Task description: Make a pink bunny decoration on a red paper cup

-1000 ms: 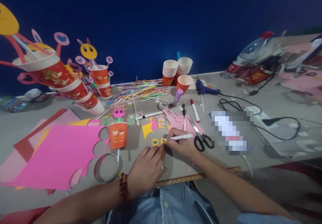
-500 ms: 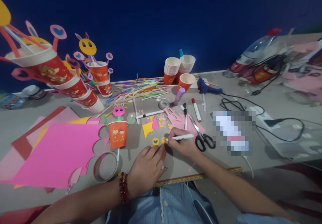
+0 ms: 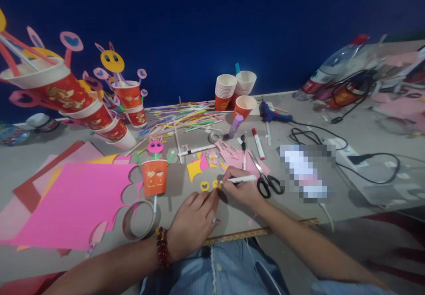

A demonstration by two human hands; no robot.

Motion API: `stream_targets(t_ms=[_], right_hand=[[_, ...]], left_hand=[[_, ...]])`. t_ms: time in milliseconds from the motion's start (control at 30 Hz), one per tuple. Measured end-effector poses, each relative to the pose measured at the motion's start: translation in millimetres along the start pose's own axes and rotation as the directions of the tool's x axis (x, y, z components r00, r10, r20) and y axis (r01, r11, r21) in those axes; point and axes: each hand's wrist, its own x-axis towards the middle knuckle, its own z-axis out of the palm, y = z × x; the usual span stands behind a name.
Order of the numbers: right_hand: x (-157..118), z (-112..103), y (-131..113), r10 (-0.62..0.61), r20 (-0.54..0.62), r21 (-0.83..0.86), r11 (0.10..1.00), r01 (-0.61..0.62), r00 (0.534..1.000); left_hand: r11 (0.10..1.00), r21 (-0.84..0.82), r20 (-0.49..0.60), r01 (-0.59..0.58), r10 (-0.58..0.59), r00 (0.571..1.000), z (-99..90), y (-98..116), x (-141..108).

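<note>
My right hand point(image 3: 239, 189) is closed around a white marker point(image 3: 243, 179), its tip at a small yellow paper circle point(image 3: 217, 184). My left hand point(image 3: 195, 220) lies fairly flat on the table, fingers stretched out, fingertips at the near edge of that circle. Just left is another yellow circle point(image 3: 204, 186) with a dark heart drawn on it. Beyond them lie a yellow scrap point(image 3: 194, 170) and a bright pink scrap point(image 3: 203, 161). An orange cup point(image 3: 154, 178) with a pink paper face point(image 3: 155, 146) stands left of my hands.
Black-handled scissors point(image 3: 269, 186) lie right of my right hand. A tape roll point(image 3: 138, 220) and pink sheets point(image 3: 76, 197) are at left. Decorated cup stacks point(image 3: 79, 93), loose straws point(image 3: 182, 120) and a glue gun point(image 3: 275, 114) sit farther back. A phone-like blurred object point(image 3: 307, 173) lies at right.
The view has shifted slightly. The marker stays in my right hand with its tip at the same yellow circle, and my left hand remains beside it.
</note>
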Motion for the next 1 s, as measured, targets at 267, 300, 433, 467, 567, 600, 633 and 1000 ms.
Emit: stream_targets(t_ms=[267,300,433,467,567,600,633,1000], right_hand=[[-0.7,-0.6,-1.6,0.002,-0.032,0.084,0.997,0.000,0.999],[-0.8,-0.7,-2.1,0.003,-0.035,0.096,0.995,0.000,0.999],[-0.7,-0.8,-3.2,-0.001,-0.017,0.090,0.996,0.002,1.000],[-0.6,-0.8,-3.1,0.000,-0.011,0.085,0.996,0.001,1.000],[-0.4,-0.7,-2.7,0.000,0.016,0.062,0.998,-0.001,1.000],[-0.4,-0.5,-2.7,-0.001,0.024,0.052,0.999,0.000,1.000],[-0.3,-0.3,-2.7,-0.004,0.027,0.043,0.999,0.003,1.000],[0.1,1.3,-4.0,-0.026,0.063,-0.016,1.000,0.027,0.998]], left_hand=[[1.000,-0.012,-0.004,0.008,-0.008,1.000,0.9,-0.1,-0.5],[1.000,-0.016,-0.002,0.007,-0.007,1.000,0.5,-0.4,-0.5],[1.000,-0.026,0.000,-0.001,0.001,1.000,-0.7,-1.3,-2.9],[1.000,-0.026,-0.006,0.001,-0.001,1.000,-0.4,-1.3,-3.8],[1.000,-0.023,-0.022,0.018,-0.019,1.000,1.4,-0.9,-6.1],[1.000,-0.023,-0.024,0.021,-0.022,0.999,2.0,-0.8,-6.4],[0.999,-0.023,-0.024,0.023,-0.023,0.999,2.4,-0.7,-6.5],[0.999,-0.031,-0.026,0.009,-0.010,1.000,1.1,-2.0,-3.3]])
